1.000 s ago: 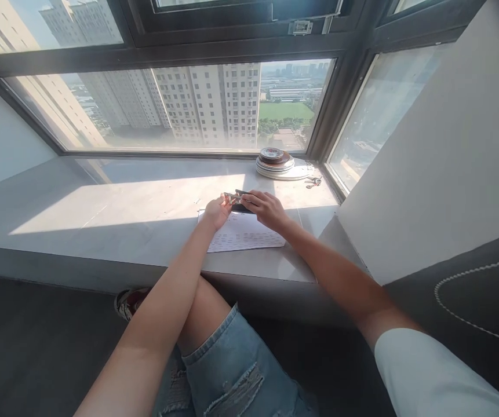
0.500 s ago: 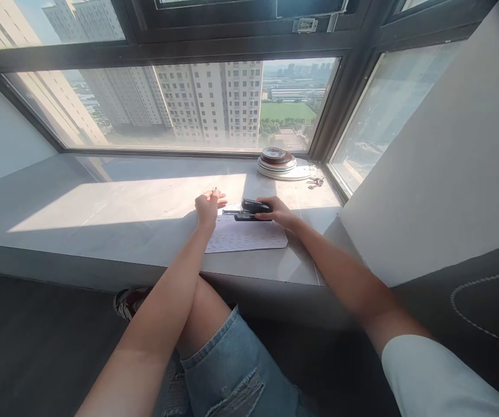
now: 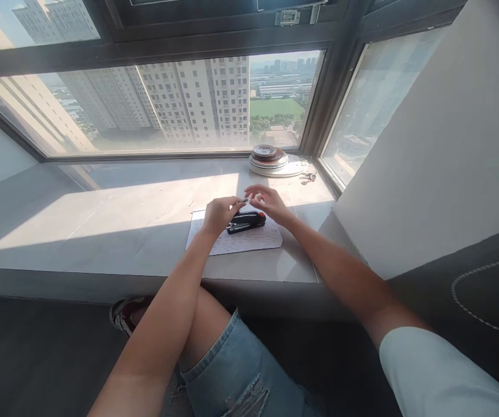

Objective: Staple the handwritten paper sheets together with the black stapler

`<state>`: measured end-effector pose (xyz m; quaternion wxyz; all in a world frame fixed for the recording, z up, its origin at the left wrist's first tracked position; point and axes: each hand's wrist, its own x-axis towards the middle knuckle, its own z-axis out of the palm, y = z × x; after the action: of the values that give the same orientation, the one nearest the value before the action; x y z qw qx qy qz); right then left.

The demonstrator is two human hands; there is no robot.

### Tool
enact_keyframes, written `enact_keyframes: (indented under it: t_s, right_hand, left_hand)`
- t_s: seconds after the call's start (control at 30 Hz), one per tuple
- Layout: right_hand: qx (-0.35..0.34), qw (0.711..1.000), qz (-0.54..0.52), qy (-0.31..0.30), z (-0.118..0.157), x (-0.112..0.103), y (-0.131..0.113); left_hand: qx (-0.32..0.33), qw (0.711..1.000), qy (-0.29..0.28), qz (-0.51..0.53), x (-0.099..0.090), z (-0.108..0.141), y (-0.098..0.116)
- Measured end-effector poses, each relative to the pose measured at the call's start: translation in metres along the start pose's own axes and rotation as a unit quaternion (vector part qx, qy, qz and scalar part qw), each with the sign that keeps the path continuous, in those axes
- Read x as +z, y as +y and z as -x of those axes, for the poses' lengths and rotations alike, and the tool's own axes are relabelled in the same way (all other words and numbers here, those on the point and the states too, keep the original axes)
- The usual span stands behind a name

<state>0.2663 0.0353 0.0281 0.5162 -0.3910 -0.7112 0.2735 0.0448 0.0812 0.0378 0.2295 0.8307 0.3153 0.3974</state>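
The stapler (image 3: 248, 220) lies roughly left to right, red-marked end rightward

Rows of tiny print (image 3: 243, 238) run across the white sheet (image 3: 262, 242) on the window ledge (image 3: 114, 231), none of it legible from here.

The left hand (image 3: 219, 215) covers part of the stapler (image 3: 250, 219). Above the stapler, the sliver (image 3: 244, 200) in that hand is too small to identify; under the stapler, the paper (image 3: 249, 244) carries print too fine to read.
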Motion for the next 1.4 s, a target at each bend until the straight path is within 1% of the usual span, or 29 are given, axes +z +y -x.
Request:
enact_keyframes:
  t_s: [0.03, 0.07, 0.17, 0.23, 0.33, 0.43, 0.5, 0.57, 0.6, 0.63, 0.67, 0.7, 0.73, 0.77, 0.8, 0.87, 0.97, 1.03, 1.1, 1.13, 1.17, 1.2, 1.27, 1.3, 1.33, 1.4]
  right_hand:
    - [-0.012, 1.000, -0.014, 0.020, 0.000, 0.000, -0.002]
    - [-0.027, 0.999, -0.025, 0.026, 0.000, 0.001, -0.003]
    - [-0.070, 0.997, -0.036, 0.021, 0.000, 0.004, -0.002]
    - [-0.082, 0.995, -0.041, 0.027, -0.001, 0.006, 0.000]
    - [-0.078, 0.995, -0.048, 0.048, -0.002, 0.010, -0.001]
    - [-0.064, 0.993, -0.068, 0.068, -0.004, 0.011, -0.001]
    - [-0.041, 0.990, -0.082, 0.105, -0.006, 0.005, 0.004]
    - [0.009, 0.982, -0.056, 0.178, -0.007, -0.008, 0.013]
    - [0.043, 0.975, -0.020, 0.215, -0.006, -0.016, 0.020]
    - [0.084, 0.964, 0.037, 0.248, -0.006, -0.026, 0.026]
    - [0.127, 0.951, 0.104, 0.261, -0.004, -0.035, 0.033]
    - [0.175, 0.936, 0.158, 0.261, -0.002, -0.044, 0.040]
    - [0.221, 0.920, 0.194, 0.258, 0.000, -0.051, 0.046]
    - [0.257, 0.907, 0.215, 0.255, 0.002, -0.057, 0.051]
    - [0.283, 0.897, 0.225, 0.253, 0.003, -0.062, 0.056]
    - [0.306, 0.888, 0.229, 0.256, 0.006, -0.067, 0.063]
    - [0.313, 0.884, 0.234, 0.256, 0.006, -0.068, 0.068]
    - [0.312, 0.879, 0.245, 0.266, 0.004, -0.066, 0.067]
    - [0.269, 0.879, 0.270, 0.285, 0.002, -0.062, 0.060]
    - [0.227, 0.889, 0.278, 0.285, 0.001, -0.058, 0.056]
    - [0.176, 0.905, 0.275, 0.271, -0.001, -0.053, 0.050]
    - [0.121, 0.927, 0.260, 0.242, -0.002, -0.046, 0.044]
    - [0.029, 0.970, 0.197, 0.140, -0.004, -0.031, 0.032]
    - [-0.003, 0.983, 0.166, 0.075, -0.004, -0.023, 0.026]
    - [-0.029, 0.989, 0.142, 0.008, -0.004, -0.016, 0.022]
    - [-0.067, 0.984, 0.121, -0.115, -0.002, -0.004, 0.016]
  left_hand:
    - [0.009, 1.000, 0.002, -0.014, 0.000, -0.001, 0.002]
    - [0.021, 0.999, 0.004, -0.030, 0.001, -0.001, 0.003]
    - [0.062, 0.993, -0.008, -0.095, 0.001, -0.002, 0.004]
    - [0.082, 0.988, -0.016, -0.128, 0.002, -0.001, 0.004]
    - [0.097, 0.987, -0.003, -0.127, 0.005, 0.000, 0.007]
    - [0.097, 0.991, 0.019, -0.094, 0.006, -0.001, 0.010]
    - [0.068, 0.993, 0.057, -0.072, 0.001, -0.002, 0.007]
    - [0.001, 0.989, 0.122, -0.084, -0.009, -0.004, -0.006]
    - [-0.046, 0.980, 0.162, -0.108, -0.016, -0.004, -0.015]
    - [-0.099, 0.964, 0.198, -0.144, -0.023, -0.004, -0.027]
    - [-0.153, 0.947, 0.222, -0.175, -0.030, -0.003, -0.039]
    - [-0.203, 0.931, 0.230, -0.199, -0.036, -0.001, -0.052]
    - [-0.240, 0.922, 0.215, -0.217, -0.041, 0.001, -0.063]
    - [-0.259, 0.918, 0.203, -0.220, -0.044, 0.003, -0.074]
    - [-0.274, 0.916, 0.191, -0.221, -0.046, 0.005, -0.082]
    - [-0.294, 0.916, 0.150, -0.229, -0.046, 0.008, -0.092]
    - [-0.299, 0.916, 0.105, -0.245, -0.044, 0.009, -0.095]
    - [-0.298, 0.916, 0.100, -0.248, -0.044, 0.008, -0.094]
    - [-0.302, 0.916, 0.100, -0.245, -0.046, 0.007, -0.094]
    - [-0.305, 0.915, 0.098, -0.244, -0.047, 0.007, -0.093]
    - [-0.306, 0.914, 0.100, -0.247, -0.047, 0.007, -0.093]
    - [-0.304, 0.913, 0.103, -0.253, -0.047, 0.007, -0.093]
    - [-0.294, 0.910, 0.113, -0.269, -0.046, 0.007, -0.092]
    - [-0.287, 0.910, 0.115, -0.275, -0.045, 0.007, -0.092]
    - [-0.282, 0.911, 0.113, -0.278, -0.043, 0.006, -0.092]
    - [-0.279, 0.916, 0.087, -0.274, -0.040, 0.006, -0.092]
